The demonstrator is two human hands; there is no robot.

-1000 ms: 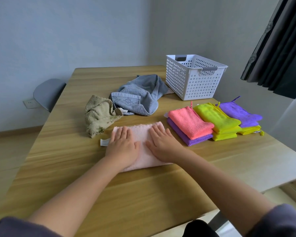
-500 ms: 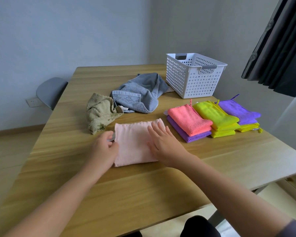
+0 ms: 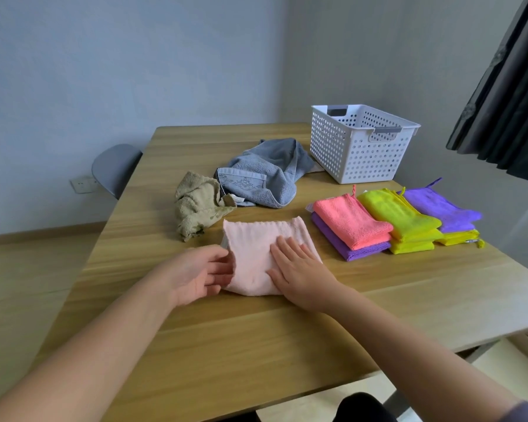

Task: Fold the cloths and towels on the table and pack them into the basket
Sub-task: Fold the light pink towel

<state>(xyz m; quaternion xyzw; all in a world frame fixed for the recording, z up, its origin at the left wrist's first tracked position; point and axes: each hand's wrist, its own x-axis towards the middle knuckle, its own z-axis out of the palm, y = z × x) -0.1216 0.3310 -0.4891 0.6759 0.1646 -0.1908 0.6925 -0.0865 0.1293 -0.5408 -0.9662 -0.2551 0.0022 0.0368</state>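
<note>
Right hand (image 3: pixel 299 269) flat on pink cloth (image 3: pixel 256 239)

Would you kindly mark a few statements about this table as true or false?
The right hand lies flat on the pink towel. True.
The folded coloured cloths are in the basket. False: they lie on the table beside it.
The grey towel is neatly folded. False: it lies crumpled.
A coral cloth lies on a purple cloth. True.
</note>
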